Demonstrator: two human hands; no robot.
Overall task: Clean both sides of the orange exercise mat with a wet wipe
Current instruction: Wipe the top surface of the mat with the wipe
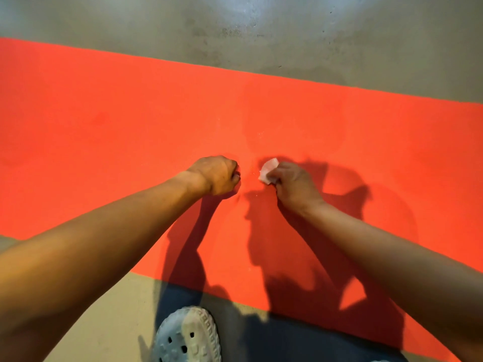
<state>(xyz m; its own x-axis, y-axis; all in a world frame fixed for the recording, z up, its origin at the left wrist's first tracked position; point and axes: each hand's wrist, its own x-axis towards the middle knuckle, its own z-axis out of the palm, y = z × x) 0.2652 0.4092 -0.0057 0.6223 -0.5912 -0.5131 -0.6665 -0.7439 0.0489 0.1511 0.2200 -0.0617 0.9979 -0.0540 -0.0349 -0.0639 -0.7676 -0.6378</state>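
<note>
Orange exercise mat (104, 126) lies flat on the grey concrete floor (287, 35), running from left to right across the view. Near its middle the right hand (294, 185) pinches a crumpled white wet wipe (268, 170), held down at the mat's surface. Just left of it, slightly apart, the left hand (218, 175) sits on the mat — fingers curled under in a fist, with nothing showing inside. A pale blue perforated clog (188, 335) stands on the floor by the mat's near edge.
</note>
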